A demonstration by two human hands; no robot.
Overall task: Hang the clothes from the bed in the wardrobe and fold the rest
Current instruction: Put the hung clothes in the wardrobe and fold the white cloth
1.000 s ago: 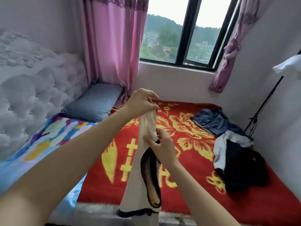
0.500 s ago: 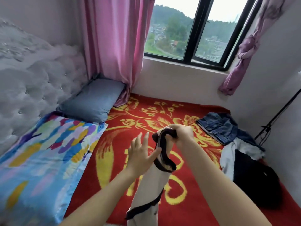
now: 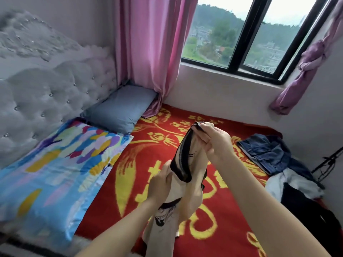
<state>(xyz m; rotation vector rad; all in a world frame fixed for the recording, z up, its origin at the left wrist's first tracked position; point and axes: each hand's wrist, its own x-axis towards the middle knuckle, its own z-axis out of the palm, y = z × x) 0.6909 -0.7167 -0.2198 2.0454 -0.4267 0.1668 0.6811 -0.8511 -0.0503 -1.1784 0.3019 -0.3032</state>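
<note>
Dropping onto the bed [image 3: 148,154] by its near edge is the risk if the thin pinch slips; untouched clothes pile [image 3: 297,182] waits at the right edge. Cream top [image 3: 189,188], black-trimmed with a dark print, hangs bunched and twisted, likely to hang crooked. Right hand [image 3: 213,143] pinches the neckline, left hand [image 3: 159,184] grips lower.
</note>
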